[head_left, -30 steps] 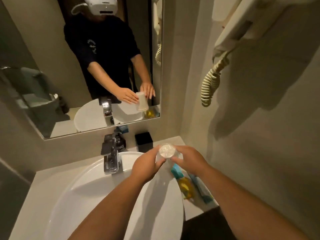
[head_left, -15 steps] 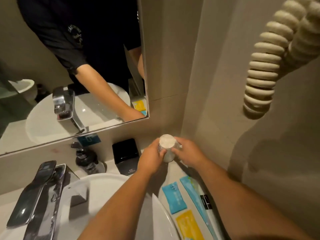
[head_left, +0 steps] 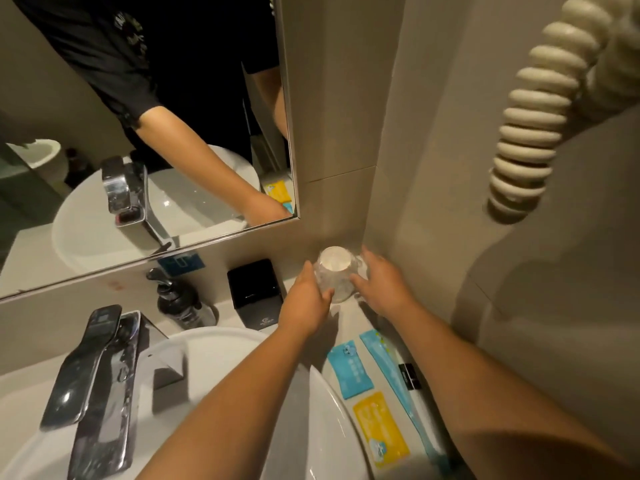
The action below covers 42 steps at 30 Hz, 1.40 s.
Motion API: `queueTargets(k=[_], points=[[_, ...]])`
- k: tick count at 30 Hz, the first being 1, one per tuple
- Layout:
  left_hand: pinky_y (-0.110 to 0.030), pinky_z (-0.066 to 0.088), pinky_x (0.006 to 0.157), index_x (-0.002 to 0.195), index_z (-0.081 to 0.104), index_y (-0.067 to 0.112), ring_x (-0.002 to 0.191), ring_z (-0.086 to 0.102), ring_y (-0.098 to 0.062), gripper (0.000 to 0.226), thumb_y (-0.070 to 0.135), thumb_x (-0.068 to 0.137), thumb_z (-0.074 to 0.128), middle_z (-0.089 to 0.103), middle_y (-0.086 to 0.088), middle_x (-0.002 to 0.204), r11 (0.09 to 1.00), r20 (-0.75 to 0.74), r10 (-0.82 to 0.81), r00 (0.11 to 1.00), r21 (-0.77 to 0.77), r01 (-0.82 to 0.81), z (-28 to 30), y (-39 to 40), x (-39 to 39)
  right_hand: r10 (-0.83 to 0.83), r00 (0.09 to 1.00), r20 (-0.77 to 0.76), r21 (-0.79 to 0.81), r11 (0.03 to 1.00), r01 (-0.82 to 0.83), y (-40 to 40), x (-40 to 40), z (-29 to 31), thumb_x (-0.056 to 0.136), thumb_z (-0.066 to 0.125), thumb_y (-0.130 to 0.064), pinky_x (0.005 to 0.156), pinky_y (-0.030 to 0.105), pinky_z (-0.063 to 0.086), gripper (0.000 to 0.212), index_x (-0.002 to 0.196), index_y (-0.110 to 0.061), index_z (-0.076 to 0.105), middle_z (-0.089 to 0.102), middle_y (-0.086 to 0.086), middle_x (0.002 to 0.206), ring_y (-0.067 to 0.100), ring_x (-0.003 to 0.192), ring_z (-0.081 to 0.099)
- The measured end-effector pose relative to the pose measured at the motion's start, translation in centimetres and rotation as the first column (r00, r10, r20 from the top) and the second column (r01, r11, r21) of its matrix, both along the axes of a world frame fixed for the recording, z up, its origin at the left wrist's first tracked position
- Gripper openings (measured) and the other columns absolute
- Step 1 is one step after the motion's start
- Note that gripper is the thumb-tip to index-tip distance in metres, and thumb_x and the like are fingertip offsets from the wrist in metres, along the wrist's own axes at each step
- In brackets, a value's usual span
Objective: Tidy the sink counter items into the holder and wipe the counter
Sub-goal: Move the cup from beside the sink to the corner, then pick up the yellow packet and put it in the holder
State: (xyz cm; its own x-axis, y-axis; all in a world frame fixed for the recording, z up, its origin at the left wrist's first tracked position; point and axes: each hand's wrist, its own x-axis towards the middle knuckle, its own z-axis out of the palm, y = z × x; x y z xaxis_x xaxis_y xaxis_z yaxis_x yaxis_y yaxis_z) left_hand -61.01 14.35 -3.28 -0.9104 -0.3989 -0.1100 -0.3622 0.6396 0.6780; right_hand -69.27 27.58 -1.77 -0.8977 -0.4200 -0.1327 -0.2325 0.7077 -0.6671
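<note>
A pale cup (head_left: 333,269) in clear plastic wrap stands upside down in the back right corner of the counter (head_left: 349,318). My left hand (head_left: 304,301) grips its left side. My right hand (head_left: 379,285) holds its right side, thumb in front and fingers behind. A black square holder (head_left: 254,289) sits just left of the cup, against the wall. In front of my hands, three sachets lie flat on the counter: a blue sachet (head_left: 349,370), a yellow sachet (head_left: 381,429) and a long blue packet (head_left: 394,372).
The white basin (head_left: 332,420) fills the lower left, with a chrome faucet (head_left: 100,375) at its back. A dark pump bottle (head_left: 180,304) stands left of the holder. A mirror (head_left: 156,133) hangs above. A coiled cream cord (head_left: 530,112) hangs off the right wall.
Both hands have carried the cup from above the basin to the back corner and lowered it to the counter. The view has moved closer and to the right.
</note>
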Motion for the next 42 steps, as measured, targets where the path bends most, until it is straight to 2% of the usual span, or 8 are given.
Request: queueTargets(k=[4,7,15,21,23,26,32,42], points=[[-0.038,0.052,0.080,0.126,0.051,0.022,0.101,0.062,-0.026,0.035,0.029,0.092,0.053,0.066,-0.006,0.117,0.970,0.109,-0.146,0.983,-0.181,0.163,1.3,1.6,3.3,-0.103,0.988,-0.118,-0.025,0.995,0.101,3.4,6.3,1.9,0.093,0.051,-0.024,0.084,0.030,0.046,0.033,0.126,-0.020,0.054,0.058,0.004,0.122,0.022,0.106,0.057],[-0.039,0.054,0.077,0.116,0.057,0.023,0.096,0.063,-0.026,0.027,0.035,0.093,0.051,0.068,-0.005,0.111,0.919,0.242,-0.220,0.945,-0.274,0.284,1.7,3.1,4.6,-0.012,0.960,-0.281,0.231,0.970,0.080,7.2,13.7,-0.2,0.093,0.051,-0.026,0.082,0.029,0.047,0.025,0.115,-0.021,0.062,0.062,0.001,0.111,0.019,0.101,0.058],[-0.037,0.043,0.074,0.116,0.058,0.017,0.103,0.060,-0.028,0.044,0.038,0.078,0.066,0.063,-0.006,0.114,0.791,0.679,-0.216,0.702,-0.300,0.533,0.0,5.0,3.0,0.023,0.999,-0.035,0.451,0.893,-0.004,8.8,19.9,-4.1,0.093,0.049,-0.043,0.088,0.036,0.050,0.038,0.125,-0.026,0.039,0.050,0.000,0.122,0.018,0.112,0.049],[-0.035,0.042,0.079,0.108,0.058,0.009,0.101,0.057,-0.031,0.029,0.029,0.087,0.059,0.063,-0.013,0.113,0.821,0.555,-0.393,0.733,-0.148,0.552,0.9,4.1,2.4,-0.211,0.938,0.275,0.091,0.977,0.193,9.5,18.5,-2.5,0.086,0.066,-0.022,0.082,0.030,0.054,0.024,0.109,-0.023,0.059,0.064,0.000,0.105,0.012,0.095,0.062],[-0.032,0.039,0.074,0.100,0.056,0.010,0.098,0.057,-0.032,0.018,0.025,0.090,0.055,0.063,-0.015,0.110,0.820,0.493,-0.451,0.744,-0.101,0.563,2.1,3.3,2.8,-0.258,0.877,0.405,-0.177,0.919,0.351,9.9,17.7,-0.9,0.080,0.069,-0.007,0.058,0.017,0.051,0.017,0.086,-0.023,0.068,0.069,-0.007,0.078,0.000,0.067,0.062],[-0.033,0.046,0.072,0.094,0.057,0.012,0.087,0.062,-0.026,0.010,0.021,0.090,0.054,0.069,-0.011,0.098,0.835,0.417,-0.501,0.758,0.004,0.550,4.2,2.1,4.2,-0.210,0.909,0.359,-0.377,0.858,0.348,9.6,16.0,1.6,0.080,0.067,-0.001,0.057,0.013,0.047,0.026,0.075,-0.027,0.071,0.071,-0.010,0.068,-0.001,0.061,0.062],[-0.022,0.048,0.061,0.089,0.059,0.027,0.068,0.066,0.000,0.006,0.025,0.087,0.064,0.070,0.008,0.079,0.867,0.173,-0.496,0.851,0.157,0.474,7.8,0.4,7.5,-0.073,0.982,0.176,-0.445,0.883,0.146,7.3,14.3,5.2,0.081,0.066,-0.002,0.074,0.019,0.051,0.037,0.081,-0.040,0.068,0.069,-0.004,0.090,0.006,0.080,0.063],[-0.045,0.053,0.078,0.093,0.065,0.017,0.082,0.066,-0.023,0.022,0.037,0.087,0.059,0.071,-0.006,0.088,0.891,0.130,-0.427,0.895,0.230,0.391,9.9,-1.7,11.4,-0.018,0.988,0.152,-0.380,0.922,0.075,4.4,14.6,4.9,0.079,0.070,-0.020,0.064,0.022,0.055,0.024,0.076,-0.044,0.067,0.068,-0.011,0.086,0.008,0.073,0.064]])
